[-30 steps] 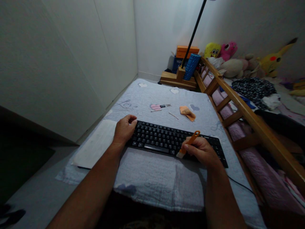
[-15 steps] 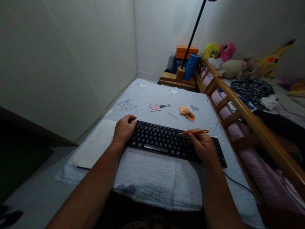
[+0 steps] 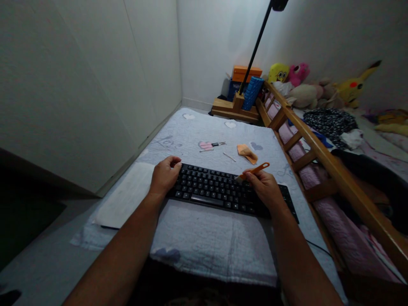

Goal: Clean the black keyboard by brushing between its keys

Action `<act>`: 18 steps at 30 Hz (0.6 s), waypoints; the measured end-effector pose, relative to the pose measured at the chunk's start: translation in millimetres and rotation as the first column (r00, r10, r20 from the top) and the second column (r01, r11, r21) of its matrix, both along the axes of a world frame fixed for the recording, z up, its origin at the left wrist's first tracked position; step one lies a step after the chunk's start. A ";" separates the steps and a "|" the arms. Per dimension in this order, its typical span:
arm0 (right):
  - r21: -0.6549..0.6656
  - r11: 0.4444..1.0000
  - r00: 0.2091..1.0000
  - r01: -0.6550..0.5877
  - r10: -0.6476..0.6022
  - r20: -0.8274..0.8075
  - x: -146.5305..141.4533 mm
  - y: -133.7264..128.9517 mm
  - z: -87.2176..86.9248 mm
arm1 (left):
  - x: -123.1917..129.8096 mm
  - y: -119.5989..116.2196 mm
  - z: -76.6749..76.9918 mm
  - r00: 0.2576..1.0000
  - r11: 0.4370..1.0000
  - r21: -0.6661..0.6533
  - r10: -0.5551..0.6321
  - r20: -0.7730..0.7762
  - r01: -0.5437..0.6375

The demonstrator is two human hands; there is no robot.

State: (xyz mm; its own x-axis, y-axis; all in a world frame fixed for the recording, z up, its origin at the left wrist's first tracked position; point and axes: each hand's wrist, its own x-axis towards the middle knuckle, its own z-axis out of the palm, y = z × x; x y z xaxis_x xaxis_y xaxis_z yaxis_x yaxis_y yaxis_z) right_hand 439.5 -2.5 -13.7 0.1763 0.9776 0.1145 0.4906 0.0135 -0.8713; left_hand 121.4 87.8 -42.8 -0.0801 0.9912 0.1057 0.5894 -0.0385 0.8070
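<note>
A black keyboard [image 3: 210, 187] lies flat on the cloth-covered table in front of me. My left hand [image 3: 165, 175] grips its left end, thumb and fingers closed around the edge. In my right hand [image 3: 266, 189] is a small orange-handled brush [image 3: 259, 168], pinched between thumb and fingers. The pale bristles are at the upper keys right of the middle, and the handle slants up to the right. My right hand covers part of the keyboard's right side.
Beyond the keyboard lie a tweezer-like metal tool [image 3: 218, 144], a cotton swab [image 3: 229, 157] and an orange cloth [image 3: 247, 154]. A white sheet-like pad [image 3: 126, 197] is at the left. A wooden bed rail [image 3: 314, 142] borders the right side; a lamp pole [image 3: 257, 49] stands behind.
The brush has shifted slightly left over the keys and its handle is tilted more steeply upward. My left hand keeps its hold on the keyboard. The camera view has moved a little.
</note>
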 end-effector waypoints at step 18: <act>-0.011 0.995 0.992 -0.103 0.103 0.075 10.9 52.4 2.9 | -0.1 -0.1 -0.4 0.999 1.000 -0.013 0.008 -0.039 -0.009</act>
State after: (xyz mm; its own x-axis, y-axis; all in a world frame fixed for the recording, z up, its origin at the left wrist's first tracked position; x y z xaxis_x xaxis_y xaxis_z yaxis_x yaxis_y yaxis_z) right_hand 450.4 49.9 -10.8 0.0660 0.9910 0.1164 0.5513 0.0610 -0.8321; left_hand 121.3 87.7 -43.2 -0.0845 0.9918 0.0961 0.6204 -0.0231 0.7840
